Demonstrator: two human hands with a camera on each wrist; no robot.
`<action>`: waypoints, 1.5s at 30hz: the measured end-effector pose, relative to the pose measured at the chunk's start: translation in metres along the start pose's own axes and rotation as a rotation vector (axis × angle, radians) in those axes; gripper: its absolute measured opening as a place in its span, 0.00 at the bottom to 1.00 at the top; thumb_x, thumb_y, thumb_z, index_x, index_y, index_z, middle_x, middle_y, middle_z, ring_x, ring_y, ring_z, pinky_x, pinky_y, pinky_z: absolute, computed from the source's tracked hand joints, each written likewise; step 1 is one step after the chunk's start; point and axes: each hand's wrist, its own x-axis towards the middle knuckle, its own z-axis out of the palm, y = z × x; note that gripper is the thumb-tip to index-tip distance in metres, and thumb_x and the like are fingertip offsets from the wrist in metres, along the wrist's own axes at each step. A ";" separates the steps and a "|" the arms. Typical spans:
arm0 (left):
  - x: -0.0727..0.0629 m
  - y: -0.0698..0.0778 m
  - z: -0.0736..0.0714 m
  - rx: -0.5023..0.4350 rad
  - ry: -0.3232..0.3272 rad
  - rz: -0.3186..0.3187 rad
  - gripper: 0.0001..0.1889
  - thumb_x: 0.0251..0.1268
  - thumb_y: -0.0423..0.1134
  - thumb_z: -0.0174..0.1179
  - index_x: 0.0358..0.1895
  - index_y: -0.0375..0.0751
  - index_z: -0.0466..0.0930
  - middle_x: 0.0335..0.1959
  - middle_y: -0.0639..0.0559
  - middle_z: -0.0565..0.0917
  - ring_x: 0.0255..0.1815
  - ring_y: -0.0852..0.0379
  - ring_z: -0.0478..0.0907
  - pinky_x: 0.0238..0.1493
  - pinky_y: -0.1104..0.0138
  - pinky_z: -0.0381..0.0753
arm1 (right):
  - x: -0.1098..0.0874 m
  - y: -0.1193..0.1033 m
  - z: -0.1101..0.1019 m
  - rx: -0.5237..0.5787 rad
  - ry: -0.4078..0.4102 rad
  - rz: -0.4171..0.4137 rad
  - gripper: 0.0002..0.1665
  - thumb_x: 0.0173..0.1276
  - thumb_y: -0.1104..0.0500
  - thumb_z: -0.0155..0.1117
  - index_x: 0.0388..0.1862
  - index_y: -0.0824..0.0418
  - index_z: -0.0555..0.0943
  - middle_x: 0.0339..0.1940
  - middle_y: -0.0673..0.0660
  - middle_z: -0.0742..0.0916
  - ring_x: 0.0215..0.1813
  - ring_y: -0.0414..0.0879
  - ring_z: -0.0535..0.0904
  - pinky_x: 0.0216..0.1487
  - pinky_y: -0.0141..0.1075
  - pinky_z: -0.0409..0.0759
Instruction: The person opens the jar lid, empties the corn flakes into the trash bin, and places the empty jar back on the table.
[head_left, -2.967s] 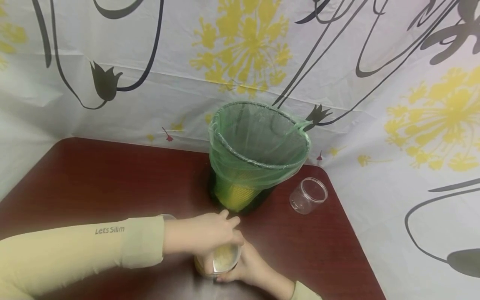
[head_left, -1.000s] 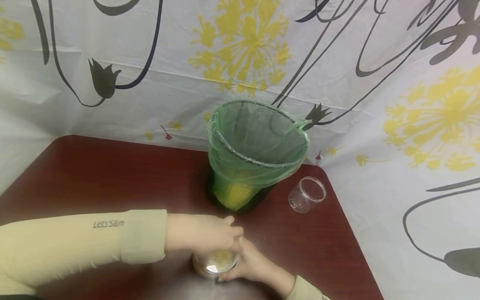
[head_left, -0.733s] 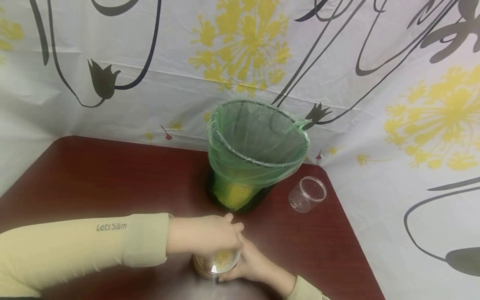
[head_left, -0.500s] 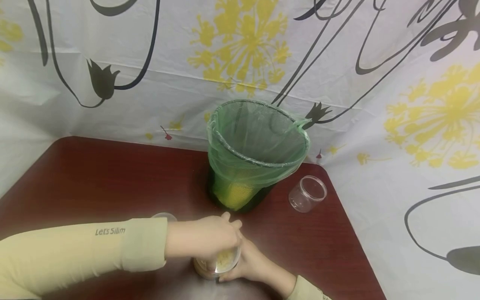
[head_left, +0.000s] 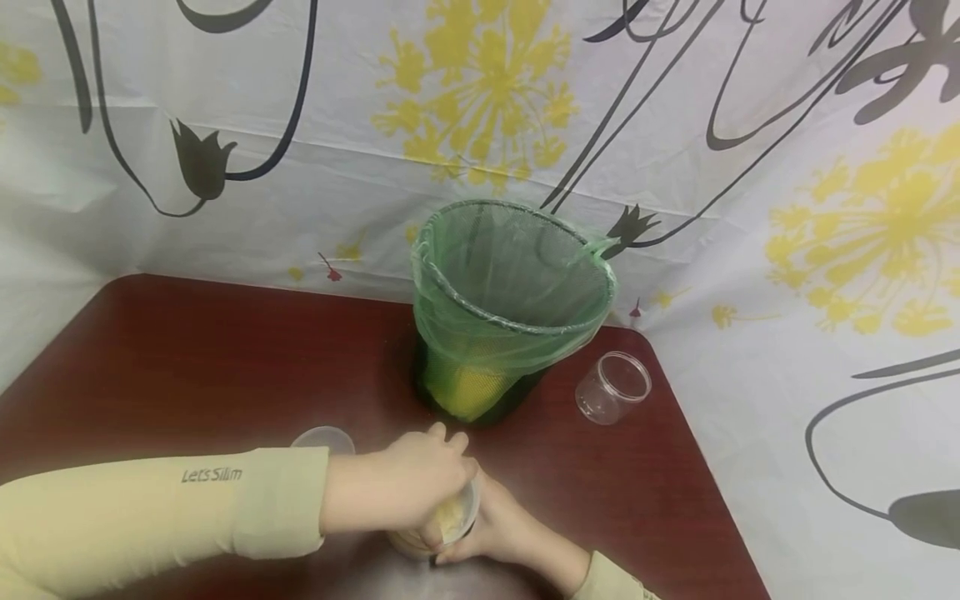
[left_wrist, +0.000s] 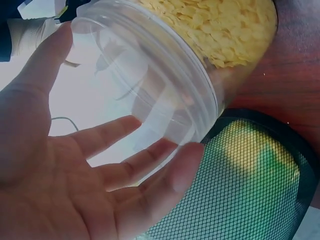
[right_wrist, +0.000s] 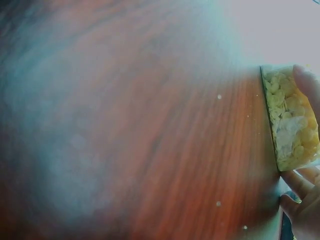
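From where I stand, the jar (head_left: 452,517) of yellow flakes is low in front of the person, between both hands, near the close edge of the surface (head_left: 247,358). Its long axis runs roughly up from the surface, mouth end facing the person's head and the left hand (head_left: 420,482); whether it leans a little, I can't tell. That left hand reaches over the top, thumb and fingers curled about the rim — the right hand (head_left: 495,525) grips the side. Beyond them stands a bin (head_left: 498,346) draped in green netting, with a clear jar (head_left: 613,388) to its right and a round clear thing (head_left: 324,438) half hidden behind the left sleeve (head_left: 281,504).

The left wrist view alone shows the ridged, see-through mouth end — lid or bare neck, I can't tell — and the bin's dark base ring (left_wrist: 272,125). The right wrist view adds pale specks (right_wrist: 219,97) scattered across the wood.
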 end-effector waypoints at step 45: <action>0.008 -0.017 -0.009 0.270 -0.036 0.319 0.34 0.24 0.63 0.76 0.43 0.59 0.79 0.33 0.61 0.75 0.30 0.60 0.73 0.29 0.67 0.73 | -0.002 0.000 0.001 0.001 0.005 0.062 0.61 0.35 0.46 0.85 0.68 0.51 0.61 0.59 0.47 0.76 0.57 0.42 0.74 0.59 0.37 0.72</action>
